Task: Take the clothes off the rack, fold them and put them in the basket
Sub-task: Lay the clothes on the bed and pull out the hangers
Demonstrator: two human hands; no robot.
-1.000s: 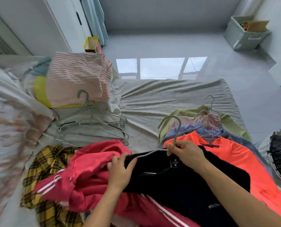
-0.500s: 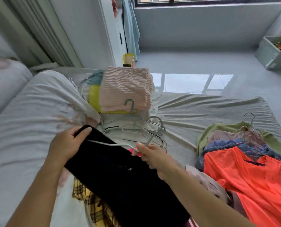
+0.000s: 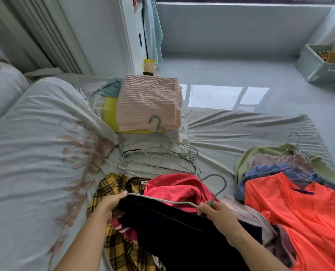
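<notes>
A black garment hangs on a grey-green hanger low in the middle of the view. My left hand grips the garment's left shoulder end. My right hand pinches the hanger at the base of its hook. Under the black garment lie a red jacket and a yellow plaid shirt. To the right, an orange shirt tops a pile of clothes still on hangers. No basket is in view.
Several bare hangers lie on the bed sheet ahead. Behind them sits a folded pink striped stack on something yellow. A duvet fills the left. A grey storage box stands on the floor at far right.
The black garment and both hands have shifted right and nearer to me, over the red jacket. My right hand still holds the hanger, whose hook now points up.
</notes>
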